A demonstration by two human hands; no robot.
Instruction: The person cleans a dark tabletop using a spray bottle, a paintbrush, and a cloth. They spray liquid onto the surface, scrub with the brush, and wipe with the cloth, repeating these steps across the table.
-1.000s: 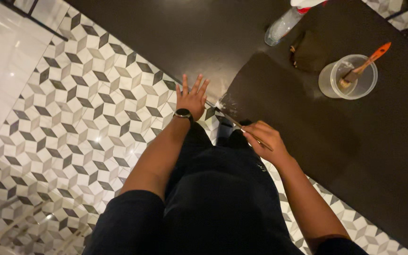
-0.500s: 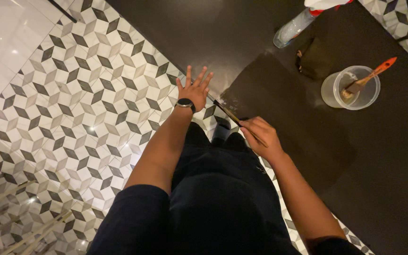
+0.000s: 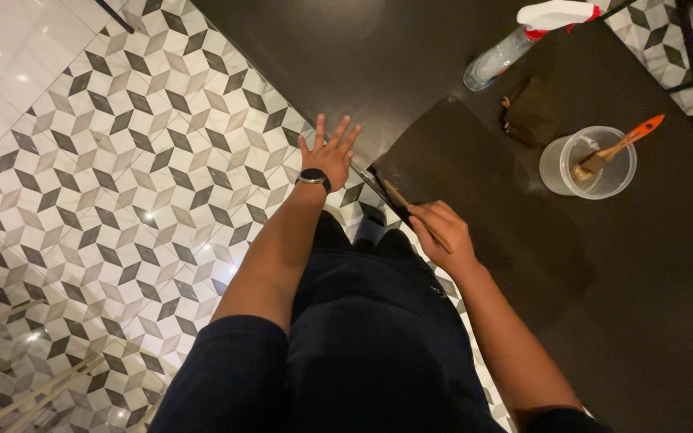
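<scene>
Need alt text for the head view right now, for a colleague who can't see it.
Seen from above, a person's right hand holds a thin brush at the edge of a dark tabletop, while the left hand, fingers spread, hovers beside it over patterned floor tiles. Farther back sit a clear cup holding an orange-handled brush, and a spray bottle.

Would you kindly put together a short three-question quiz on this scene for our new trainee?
1. True or false: the left hand holds a brush.
2. What rests inside the clear plastic cup? A) a sponge B) an orange-handled brush C) a spoon
3. Which hand pinches the thin brush at the edge of the dark table?

Key:
1. False: it is spread open, fingers apart, with a watch on the wrist.
2. B
3. The right hand.
</scene>
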